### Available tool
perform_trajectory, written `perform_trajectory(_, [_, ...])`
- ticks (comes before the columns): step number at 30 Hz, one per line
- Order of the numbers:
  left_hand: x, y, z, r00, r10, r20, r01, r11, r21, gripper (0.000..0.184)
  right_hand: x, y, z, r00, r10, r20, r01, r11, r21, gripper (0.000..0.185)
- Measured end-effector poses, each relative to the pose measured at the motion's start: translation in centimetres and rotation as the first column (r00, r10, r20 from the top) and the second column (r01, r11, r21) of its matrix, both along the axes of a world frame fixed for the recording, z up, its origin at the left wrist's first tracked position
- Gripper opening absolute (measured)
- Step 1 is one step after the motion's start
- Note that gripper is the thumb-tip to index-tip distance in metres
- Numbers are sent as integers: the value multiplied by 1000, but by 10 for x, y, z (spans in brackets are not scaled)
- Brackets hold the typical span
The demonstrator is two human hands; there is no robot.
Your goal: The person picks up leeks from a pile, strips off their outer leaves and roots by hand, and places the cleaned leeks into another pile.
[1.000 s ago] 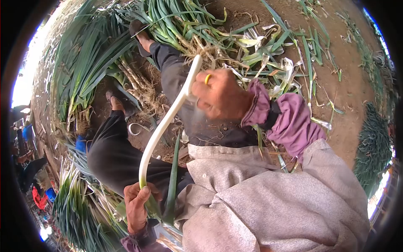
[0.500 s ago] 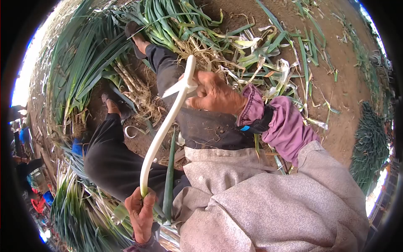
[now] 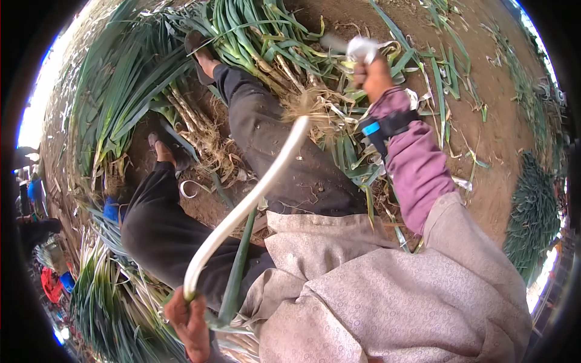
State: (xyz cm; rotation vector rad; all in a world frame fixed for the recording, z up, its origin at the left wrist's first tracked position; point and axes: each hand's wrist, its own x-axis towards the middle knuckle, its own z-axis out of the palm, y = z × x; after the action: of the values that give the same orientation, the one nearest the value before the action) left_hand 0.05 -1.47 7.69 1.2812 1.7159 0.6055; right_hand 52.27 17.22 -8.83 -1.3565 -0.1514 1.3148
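My left hand [image 3: 189,323], at the lower left, is closed around the green end of a long green onion [image 3: 239,212]. Its bare white stalk slants up to the right across my dark trousers, with roots blurred at its far end. A green leaf [image 3: 239,272] hangs beside the stalk, close to my wrist. Up and to the right, my right hand [image 3: 373,71] is closed on a crumpled strip of white onion skin [image 3: 362,48], away from the stalk. A greyish pointed piece sticks out left of that hand, too smeared to make out.
Bundles of unpeeled green onions [image 3: 251,36] lie by my feet, with another bundle [image 3: 115,308] at lower left. Peelings and cut leaves [image 3: 448,72] litter the soil at upper right. A green onion pile [image 3: 532,212] stands at far right.
My right hand has swung up and right, off the stalk, carrying the white skin with it. My left hand has moved slightly down and left with the green onion.
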Motion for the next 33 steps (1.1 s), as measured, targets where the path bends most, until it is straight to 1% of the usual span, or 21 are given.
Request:
perform_trajectory(1, [-24,-4,1,998,28,-51,-25,998,61,12,16,0,-7,974,-216,64,219,975,-32,19])
perform_trajectory(3, [-61,-9,-1,988,81,-134,-56,982,181,18,33,-18,-12,942,-228,245,220,974,58,22])
perform_trajectory(4, [-77,-11,1,972,134,-191,-91,972,217,19,34,-26,-18,932,-198,302,188,980,62,23])
perform_trajectory(5, [-89,-15,3,951,190,-243,-134,964,231,19,36,-31,-27,919,-165,357,151,986,66,25])
perform_trajectory(6, [-100,-22,7,923,250,-291,-184,954,235,19,43,-36,-49,907,-84,413,103,994,-22,31])
perform_trajectory(7, [-108,-27,7,896,299,-330,-227,944,239,20,33,-40,-54,859,-49,509,131,983,-126,34])
perform_trajectory(8, [-115,-34,6,867,349,-356,-284,933,222,20,29,-36,-66,850,75,521,104,947,-305,35])
perform_trajectory(10, [-125,-51,3,828,396,-398,-360,918,166,22,20,-43,-111,758,319,569,-115,924,-364,32])
perform_trajectory(11, [-129,-61,0,810,413,-417,-398,909,128,23,13,-42,-140,623,443,645,-201,887,-416,36])
perform_trajectory(12, [-132,-71,-4,799,419,-431,-427,900,85,24,-1,-42,-150,509,480,715,-264,877,-400,37])
perform_trajectory(13, [-133,-82,-10,789,422,-446,-453,890,39,25,-13,-39,-163,375,461,804,-298,881,-367,34])
perform_trajectory(15, [-135,-100,-19,779,430,-457,-505,861,-50,27,-35,-29,-163,133,382,915,-395,867,-305,29])
perform_trajectory(18, [-134,-119,-33,782,412,-468,-537,826,-170,30,-64,-5,-166,160,228,960,-284,943,-177,24])
perform_trajectory(21, [-133,-132,-40,782,407,-472,-562,787,-253,34,-73,14,-166,-15,211,977,-326,923,-204,20])
perform_trajectory(22, [-132,-134,-41,782,409,-470,-569,778,-268,36,-73,23,-168,-90,348,933,-339,870,-357,25])
perform_trajectory(23, [-132,-137,-41,781,410,-471,-575,766,-286,37,-74,33,-167,-104,434,895,-370,818,-440,30])
perform_trajectory(25, [-132,-141,-41,775,418,-474,-591,745,-309,40,-76,40,-163,-76,565,822,-374,748,-549,35])
perform_trajectory(28, [-132,-144,-43,769,424,-479,-608,715,-343,44,-80,47,-164,43,648,760,-416,703,-576,43])
perform_trajectory(31, [-131,-141,-51,782,406,-473,-598,703,-385,48,-80,47,-155,139,721,678,-420,663,-619,56])
perform_trajectory(32, [-130,-140,-54,789,396,-469,-589,703,-399,49,-80,47,-172,111,712,694,-382,675,-631,62])
perform_trajectory(33, [-129,-139,-56,795,392,-462,-584,701,-409,51,-77,45,-189,108,635,764,-381,737,-559,63])
